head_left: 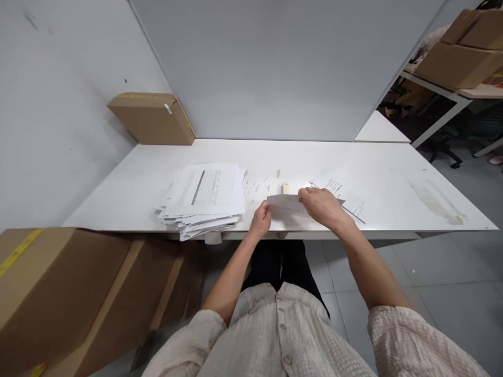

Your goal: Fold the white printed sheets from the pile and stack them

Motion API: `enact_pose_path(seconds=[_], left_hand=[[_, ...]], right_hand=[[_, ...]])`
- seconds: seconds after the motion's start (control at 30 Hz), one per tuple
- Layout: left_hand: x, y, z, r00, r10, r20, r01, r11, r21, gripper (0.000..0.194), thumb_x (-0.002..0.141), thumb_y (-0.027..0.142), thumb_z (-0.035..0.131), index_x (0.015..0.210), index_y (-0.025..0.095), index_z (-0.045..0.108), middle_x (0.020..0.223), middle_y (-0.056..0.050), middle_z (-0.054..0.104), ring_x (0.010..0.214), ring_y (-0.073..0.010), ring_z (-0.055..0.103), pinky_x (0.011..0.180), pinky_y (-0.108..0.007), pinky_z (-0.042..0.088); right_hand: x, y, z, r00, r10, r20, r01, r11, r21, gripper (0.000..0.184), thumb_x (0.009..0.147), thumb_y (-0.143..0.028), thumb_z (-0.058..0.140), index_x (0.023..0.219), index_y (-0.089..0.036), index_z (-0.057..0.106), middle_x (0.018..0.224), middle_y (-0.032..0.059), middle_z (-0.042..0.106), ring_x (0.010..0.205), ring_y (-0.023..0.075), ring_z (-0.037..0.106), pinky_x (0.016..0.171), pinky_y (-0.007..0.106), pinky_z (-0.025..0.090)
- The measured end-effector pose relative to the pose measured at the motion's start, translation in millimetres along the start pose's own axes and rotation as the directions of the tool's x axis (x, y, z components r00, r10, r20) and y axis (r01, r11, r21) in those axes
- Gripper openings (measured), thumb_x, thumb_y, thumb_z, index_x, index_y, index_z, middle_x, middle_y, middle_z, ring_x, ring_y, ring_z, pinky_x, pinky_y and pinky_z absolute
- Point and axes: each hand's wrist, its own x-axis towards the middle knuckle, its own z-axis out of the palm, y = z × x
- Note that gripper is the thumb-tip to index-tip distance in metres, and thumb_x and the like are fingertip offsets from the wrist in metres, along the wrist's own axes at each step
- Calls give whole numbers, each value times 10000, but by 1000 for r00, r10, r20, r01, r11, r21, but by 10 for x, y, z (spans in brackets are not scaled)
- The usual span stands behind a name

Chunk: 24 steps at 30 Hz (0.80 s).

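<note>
A folded sheet of paper (pixel 286 203) lies near the front edge of the white table (pixel 377 178). My left hand (pixel 261 219) pinches its left end. My right hand (pixel 322 205) presses on its right end with fingers curled over it. Under my right hand a printed sheet (pixel 349 200) lies flat. A thick, untidy stack of printed papers (pixel 204 198) sits just left of my left hand. A small beige block (pixel 285 187) stands on the table right behind the folded sheet.
A cardboard box (pixel 153 118) rests at the table's back left corner against the grey partition (pixel 275 68). Large cardboard boxes (pixel 74 293) stand on the floor at my left. More boxes (pixel 459 57) sit on another table at the far right.
</note>
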Motion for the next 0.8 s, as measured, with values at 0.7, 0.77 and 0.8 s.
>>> enact_pose_path(seconds=[0.7, 0.77, 0.8], left_hand=[[-7, 159, 52, 979, -139, 146, 162, 975, -154, 245, 750, 378, 627, 817, 152, 694, 727, -20, 678, 672, -141, 590, 626, -253, 453], [-5, 169, 61, 975, -148, 163, 169, 977, -127, 250, 756, 384, 619, 817, 153, 694, 722, -19, 671, 670, -142, 586, 618, -251, 445], [-3, 173, 66, 973, -151, 173, 172, 978, -114, 252, 760, 385, 614, 816, 152, 693, 720, -19, 669, 670, -142, 584, 618, -251, 441]], right_hand=[[-789, 274, 738, 849, 346, 400, -464, 125, 877, 279, 657, -446, 662, 731, -178, 637, 628, 26, 634, 583, 176, 567, 489, 254, 385], [-818, 276, 777, 844, 357, 400, -458, 91, 884, 272, 646, -434, 673, 724, -175, 646, 616, 25, 637, 573, 177, 574, 484, 253, 394], [-830, 277, 798, 843, 362, 397, -451, 76, 889, 275, 644, -432, 676, 725, -171, 650, 617, 25, 640, 571, 178, 579, 484, 253, 400]])
